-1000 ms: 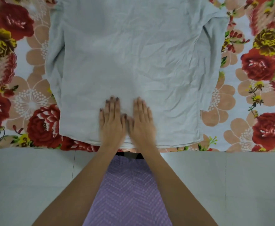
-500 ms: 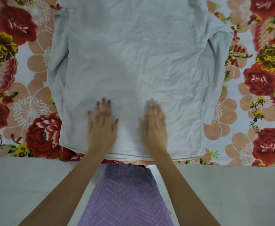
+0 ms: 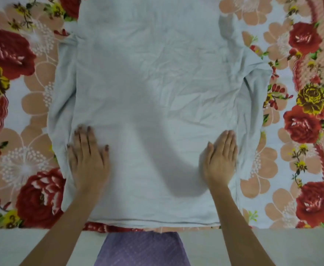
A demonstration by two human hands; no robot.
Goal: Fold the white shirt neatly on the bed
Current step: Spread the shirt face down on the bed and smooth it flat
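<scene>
The white shirt (image 3: pixel 153 89) lies spread flat on the floral bed sheet (image 3: pixel 299 116), its hem along the near bed edge and its top running out of view. Both sleeves lie bunched along its sides. My left hand (image 3: pixel 89 158) presses flat, palm down, on the shirt's lower left part near the side edge. My right hand (image 3: pixel 220 158) presses flat on the lower right part, fingers together. Neither hand grips any cloth.
The bed's near edge (image 3: pixel 42 228) runs across the bottom, with pale floor tiles (image 3: pixel 291 246) below it. My purple patterned garment (image 3: pixel 142 248) stands against the edge at the middle.
Both hands have slid apart across the shirt, from side by side at the lower middle out to the left and right sides. The camera has moved closer.
</scene>
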